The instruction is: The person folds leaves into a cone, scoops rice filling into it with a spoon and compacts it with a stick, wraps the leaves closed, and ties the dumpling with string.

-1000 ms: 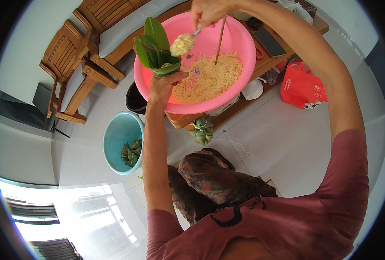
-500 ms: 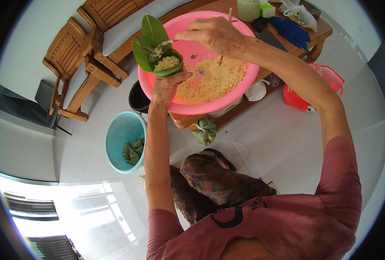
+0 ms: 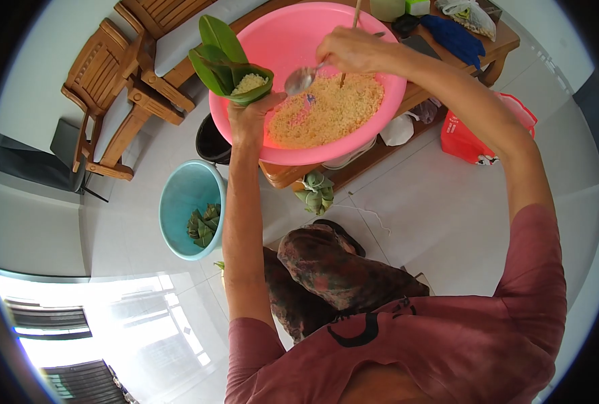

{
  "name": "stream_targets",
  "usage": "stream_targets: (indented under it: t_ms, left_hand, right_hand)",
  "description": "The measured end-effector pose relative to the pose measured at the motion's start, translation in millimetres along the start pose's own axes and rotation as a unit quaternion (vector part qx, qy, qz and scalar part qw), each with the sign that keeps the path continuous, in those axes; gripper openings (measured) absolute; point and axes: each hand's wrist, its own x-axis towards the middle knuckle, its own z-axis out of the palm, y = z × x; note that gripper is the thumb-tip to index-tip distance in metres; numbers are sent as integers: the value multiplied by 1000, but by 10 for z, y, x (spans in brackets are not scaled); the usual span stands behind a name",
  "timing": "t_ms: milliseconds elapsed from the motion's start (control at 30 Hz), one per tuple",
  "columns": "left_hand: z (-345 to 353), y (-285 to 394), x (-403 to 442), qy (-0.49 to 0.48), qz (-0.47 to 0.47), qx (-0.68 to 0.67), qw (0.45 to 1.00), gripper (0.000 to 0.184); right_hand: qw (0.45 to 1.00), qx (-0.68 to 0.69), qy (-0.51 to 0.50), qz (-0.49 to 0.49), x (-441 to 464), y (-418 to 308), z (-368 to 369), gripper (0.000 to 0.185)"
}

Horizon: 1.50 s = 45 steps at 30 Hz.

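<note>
My left hand point(image 3: 254, 116) is closed around the base of a cone of green leaves point(image 3: 222, 48), at the left rim of a pink basin point(image 3: 272, 42). Rice point(image 3: 249, 83) sits in the mouth of the cone. In my right hand point(image 3: 353, 50) is a metal spoon point(image 3: 301, 80), its bowl over the basin just right of the cone. More yellowish rice point(image 3: 340, 111) lies in the basin, with a wooden stick point(image 3: 357, 15) standing in it behind my right hand. A small blue thing point(image 3: 310, 99) lies on the rice.
Below left of the basin stands a light blue bucket point(image 3: 171, 202) with leaf-wrapped bundles point(image 3: 204, 225). Tied leaf bundles point(image 3: 316, 193) hang at the table's point(image 3: 282, 176) front edge. A red bag point(image 3: 461, 141) is on the floor at right; wooden chairs point(image 3: 97, 67) stand at left.
The spoon has moved from over the leaf cone to the right and down, over the basin. Its bowl held rice before and now looks bare. The whole view has shifted slightly.
</note>
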Motion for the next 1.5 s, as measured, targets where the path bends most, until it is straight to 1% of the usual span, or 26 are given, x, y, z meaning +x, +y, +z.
stream_targets:
  t_ms: [67,167,267,367,467,567,667,767,867,900,1000,1033,1100,1133,1233,1333,1433,1500]
  left_hand:
    - [3,-2,10,-8,11,-2,1000,25]
    - [57,139,-64,-37,-16,-9,999,27]
    - [24,55,-27,-9,-6,-19,1000,28]
    - [-28,11,1,-18,-4,-27,999,26]
    - [5,45,-19,-9,-20,-15,1000,26]
    - [11,35,-11,-16,-10,0,1000,26]
    - [-15,15,-5,-20,-19,10,1000,26]
    - [-26,-2,7,-14,-47,9,999,26]
    - [-27,-8,0,-19,-43,-2,999,26]
    - [-44,-19,10,-25,-51,-4,998,26]
    - [-59,-22,30,-47,-73,-21,996,27]
    - [-43,-5,26,-56,-76,-34,995,28]
    - [-24,25,20,-81,-79,-62,992,29]
    - [-20,37,15,-95,-78,-77,989,30]
    - [-47,43,14,-112,-75,-114,984,31]
    - [-41,44,21,-109,-66,-108,986,31]
    - [-35,45,6,-99,-61,-81,990,32]
    - [-22,38,15,-87,-49,-60,993,34]
  right_hand:
    - [998,11,-53,-30,106,-75,211,23]
    - [994,-50,-88,-44,278,-187,449,22]
    - [988,-1,-145,-48,270,-253,511,21]
    - [974,39,-196,-106,180,-217,482,19]
    - [962,50,-265,-34,149,-141,322,20]
    - [953,75,-289,46,140,-90,185,22]
    - [957,77,-272,64,129,7,13,24]
    - [964,72,-248,61,171,198,-133,25]
    - [968,52,-223,99,243,117,-494,25]
    - [970,56,-219,90,328,182,-531,22]
    - [982,75,-173,8,409,-18,-815,25]
    - [986,88,-141,-11,416,-115,-799,16]
    - [988,87,-16,-130,411,-165,-490,17]
    - [977,86,47,-189,395,-236,-359,19]
    - [976,-87,128,-152,187,-449,-130,18]
    - [963,-44,216,-154,184,-418,-142,19]
    - [969,18,207,-137,188,-382,-249,17]
    - [977,73,165,-116,155,-386,-293,16]
